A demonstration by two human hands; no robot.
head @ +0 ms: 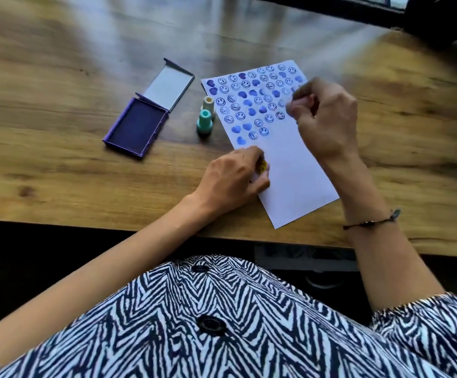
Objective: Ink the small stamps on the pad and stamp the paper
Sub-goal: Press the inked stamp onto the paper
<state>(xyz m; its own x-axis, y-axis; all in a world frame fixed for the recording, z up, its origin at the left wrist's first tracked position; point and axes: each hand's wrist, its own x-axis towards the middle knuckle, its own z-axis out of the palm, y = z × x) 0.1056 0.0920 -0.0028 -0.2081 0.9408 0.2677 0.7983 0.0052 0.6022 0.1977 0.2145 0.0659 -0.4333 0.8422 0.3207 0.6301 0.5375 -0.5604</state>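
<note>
Right hand (322, 115) fingers pinch a blurred small stamp over the paper (290, 170) at its 1 o'clock corner. Left hand (235, 178) fingers pinch a yellow stamp (262, 166) at the 9 o'clock edge. Ink pad (136, 126) lies open at 10 o'clock. Risk: smeared or overlapping prints in crowded rows.

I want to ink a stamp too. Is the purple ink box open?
Open. The purple ink pad case lies flat on the wooden table, its grey-lined lid swung back, dark pad showing.
</note>
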